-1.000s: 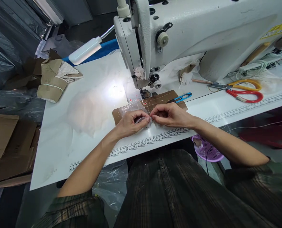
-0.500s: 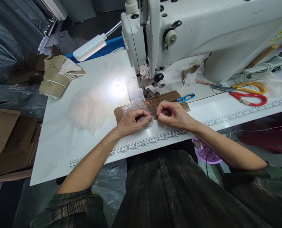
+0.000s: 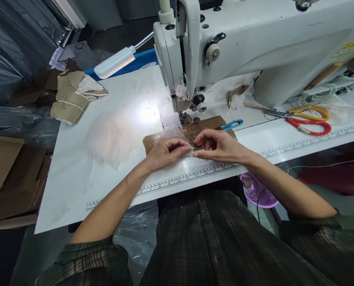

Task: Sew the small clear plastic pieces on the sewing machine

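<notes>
My left hand [image 3: 167,153] pinches the edge of a thin, sheer piece of fabric [image 3: 173,134] between thumb and fingers. This see-through fabric lies partly over a brown sheet [image 3: 149,143] in front of the sewing machine's needle area [image 3: 183,116]. Just right of the pinched edge is my right hand [image 3: 221,147], thumb and forefinger apart, with nothing visible held between them. Blue thread snips [image 3: 233,124] rest on the brown sheet beyond the right hand.
The white sewing machine [image 3: 254,47] stands across the back. Scissors with red and yellow handles [image 3: 309,124] lie to the right. A pale sheer heap [image 3: 111,139] and a tied beige bundle [image 3: 70,101] are on the left. A ruler strip [image 3: 177,180] lines the front edge.
The right thumb and forefinger have parted from their pinch. The left hand keeps its hold on the sheer fabric, almost in the same place. The view has shifted slightly.
</notes>
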Demonstrator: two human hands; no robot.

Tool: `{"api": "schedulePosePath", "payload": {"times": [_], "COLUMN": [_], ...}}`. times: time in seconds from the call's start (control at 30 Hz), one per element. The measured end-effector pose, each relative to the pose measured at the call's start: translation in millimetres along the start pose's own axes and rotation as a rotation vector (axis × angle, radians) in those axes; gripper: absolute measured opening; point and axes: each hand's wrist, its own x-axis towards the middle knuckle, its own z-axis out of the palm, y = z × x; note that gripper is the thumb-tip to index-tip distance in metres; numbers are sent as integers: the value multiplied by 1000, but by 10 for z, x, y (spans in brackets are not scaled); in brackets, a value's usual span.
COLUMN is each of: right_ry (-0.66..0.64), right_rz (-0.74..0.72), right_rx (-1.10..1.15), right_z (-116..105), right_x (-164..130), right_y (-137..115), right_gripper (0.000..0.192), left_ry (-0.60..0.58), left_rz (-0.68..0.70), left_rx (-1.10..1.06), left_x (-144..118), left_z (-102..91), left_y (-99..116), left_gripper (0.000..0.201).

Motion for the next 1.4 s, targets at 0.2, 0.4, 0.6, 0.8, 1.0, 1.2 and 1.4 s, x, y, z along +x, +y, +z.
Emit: {"api": "schedulePosePath", "payload": {"times": [0.2, 0.4, 0.6, 0.8, 1.0, 1.2, 1.4], "right_ry": [24, -14, -127, -112, -202, -180, -178], "right_rz": [-112, -212, -276, -507, -523, -487, -451], "right_rx": [-136, -182, -332, -547, -739, -574, -469], "right_z": [175, 125, -125, -48, 24, -106, -206], "right_x": [27, -91, -52, 398, 593, 601, 594], "right_y": [74, 78, 40, 185, 278, 278, 319], "right_gripper": [29, 18, 18, 29, 32, 30, 31], "left_ry": [48, -48, 68, 159, -100, -56, 101], "left_rz": [-27, 74, 279, 245, 339, 345, 347], "left_rx": [-55, -34, 136, 352, 504, 416, 366], "left_x": [1, -24, -84, -164, -447, -474, -484], "left_z": [14, -96, -448, -361, -160, -195, -156], "left_y": [-19, 53, 274, 243, 53, -3, 63], "left_gripper": [22, 17, 13, 12, 12, 14, 12]}}
